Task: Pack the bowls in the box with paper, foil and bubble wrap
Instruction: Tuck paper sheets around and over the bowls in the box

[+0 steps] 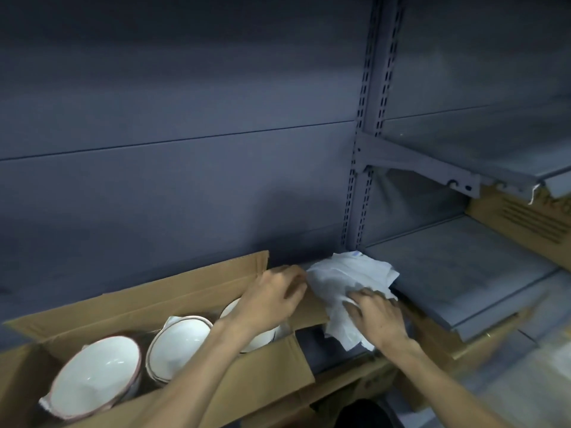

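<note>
An open cardboard box (154, 304) lies at the lower left with white bowls standing on edge in a row: one at the left (95, 375), one in the middle (179, 341), and a third (262, 338) partly hidden under my left forearm. A crumpled wad of white paper (349, 279) rests at the box's right end. My left hand (272, 298) reaches over the box, its fingertips at the paper's left edge. My right hand (377, 316) lies on the paper with fingers curled into it.
Grey metal shelving fills the back and right, with an upright post (364, 149) and shelf boards (448, 273). Another cardboard box (525, 220) sits on the right shelf. More cardboard (355, 381) lies below the paper.
</note>
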